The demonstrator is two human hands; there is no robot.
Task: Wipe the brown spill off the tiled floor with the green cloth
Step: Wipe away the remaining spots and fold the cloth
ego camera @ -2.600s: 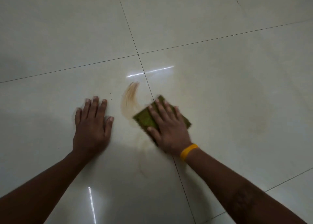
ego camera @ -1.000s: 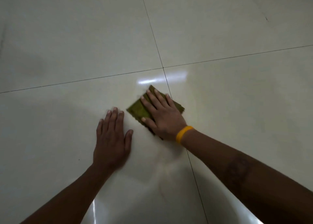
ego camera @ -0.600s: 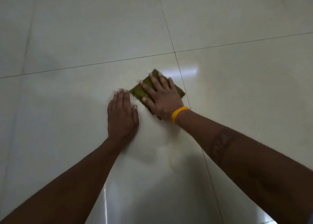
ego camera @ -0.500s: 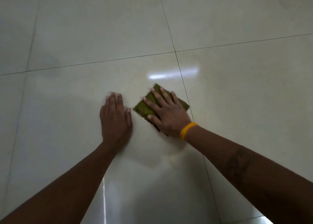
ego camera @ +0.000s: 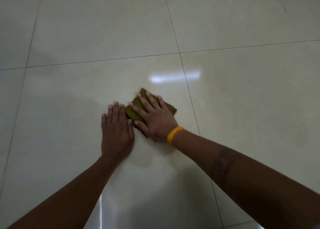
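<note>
Flat and spread, the right hand (ego camera: 155,119) presses palm-down on the cloth (ego camera: 136,107), fingers fanned across its top; nothing is pinched, this grip is only downward pressure. A yellow band (ego camera: 174,134) circles that wrist. The cloth is olive green, folded into a rough rectangle set at an angle, with one corner poking out past the fingertips and another showing to the right of the knuckles. Most of it lies hidden under the palm. The left hand (ego camera: 116,131) is also flat and open on the floor (ego camera: 69,124), fingers together, its thumb side touching the cloth's left edge. Both rest on one glossy cream tile, near its right grout line. A faint brownish smear (ego camera: 173,157) shows on the floor just under the right wrist.
</note>
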